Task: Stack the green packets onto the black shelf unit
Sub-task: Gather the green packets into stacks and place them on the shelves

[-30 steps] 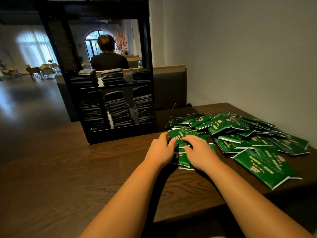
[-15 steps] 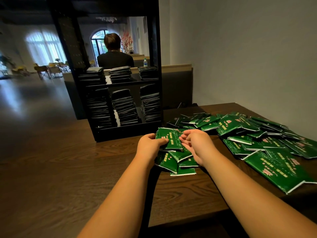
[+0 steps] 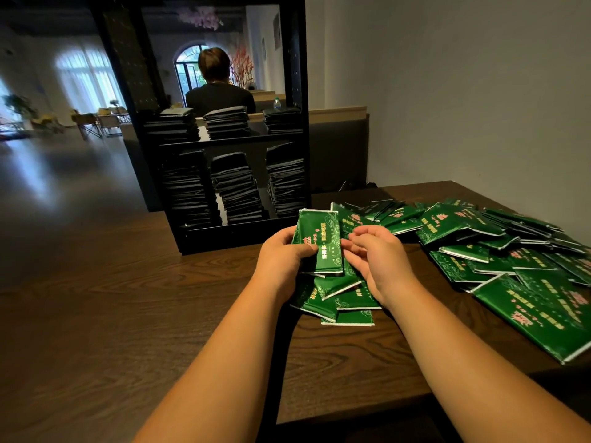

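The shelf unit [image 3: 224, 235] is standing on the table [image 3: 96, 308], with stacks of packets [image 3: 236, 187] sitting on both its levels. A heap of packets [image 3: 499, 251] is lying to its right. In front of the unit, left of the heap, the left hand [image 3: 281, 260] and right hand [image 3: 380, 266] are gripping a bundle of packets [image 3: 324, 244] between them.

The green packets [image 3: 511, 251] strewn toward the tabletop's right edge are deep glossy green with thin silvery-white borders. They are printed with pale gold lettering and pink-red characters. The topmost packet [image 3: 323, 244], near the tabletop's middle, shows curling gold scrollwork along its edges. The tabletop [image 3: 128, 298] is dark brown with flowing wood grain. The shelf unit [image 3: 224, 233] at its far edge is black, and the stacks [image 3: 236, 190] inside it look near-black with faint pale edges. The wall [image 3: 463, 91] is flat grey-white.
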Action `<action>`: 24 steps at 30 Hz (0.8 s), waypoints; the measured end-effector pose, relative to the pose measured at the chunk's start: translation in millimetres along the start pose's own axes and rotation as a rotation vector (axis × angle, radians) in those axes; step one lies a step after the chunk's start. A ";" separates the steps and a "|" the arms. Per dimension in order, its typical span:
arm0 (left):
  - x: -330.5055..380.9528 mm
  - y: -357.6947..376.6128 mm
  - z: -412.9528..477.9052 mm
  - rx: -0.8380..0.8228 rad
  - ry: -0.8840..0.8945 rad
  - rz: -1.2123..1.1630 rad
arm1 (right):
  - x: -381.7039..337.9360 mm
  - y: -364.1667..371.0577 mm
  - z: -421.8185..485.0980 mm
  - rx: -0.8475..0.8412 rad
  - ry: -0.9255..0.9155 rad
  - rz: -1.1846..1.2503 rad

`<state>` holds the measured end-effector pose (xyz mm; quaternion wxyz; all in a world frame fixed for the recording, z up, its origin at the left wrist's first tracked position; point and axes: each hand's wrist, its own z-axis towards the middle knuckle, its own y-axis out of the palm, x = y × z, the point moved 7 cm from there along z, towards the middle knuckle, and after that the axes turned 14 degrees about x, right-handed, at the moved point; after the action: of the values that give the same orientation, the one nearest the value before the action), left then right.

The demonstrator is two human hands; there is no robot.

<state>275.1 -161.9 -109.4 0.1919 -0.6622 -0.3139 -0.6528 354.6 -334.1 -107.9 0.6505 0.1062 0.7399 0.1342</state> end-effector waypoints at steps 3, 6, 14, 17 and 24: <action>6.7 -4.0 1.0 0.024 0.034 -0.041 | -12.6 -5.5 -3.2 0.062 -0.196 -0.179; 12.8 -8.4 3.0 0.038 0.080 -0.079 | -21.7 -13.7 -7.4 0.155 -0.319 -0.338; 22.0 -2.9 -5.5 -0.050 0.112 -0.182 | -10.6 7.1 -18.4 -0.115 -0.286 -0.439; 23.4 -1.5 -8.5 -0.071 0.130 -0.185 | -13.5 12.3 -28.2 -0.176 -0.322 -0.399; 39.5 9.0 -22.5 -0.115 0.405 0.014 | -31.5 7.6 -31.0 -0.108 -0.474 -0.290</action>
<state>262.5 -176.9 -67.4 0.2175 -0.5295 -0.2266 -0.7880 327.9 -339.3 -72.2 0.8226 -0.0072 0.5663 0.0506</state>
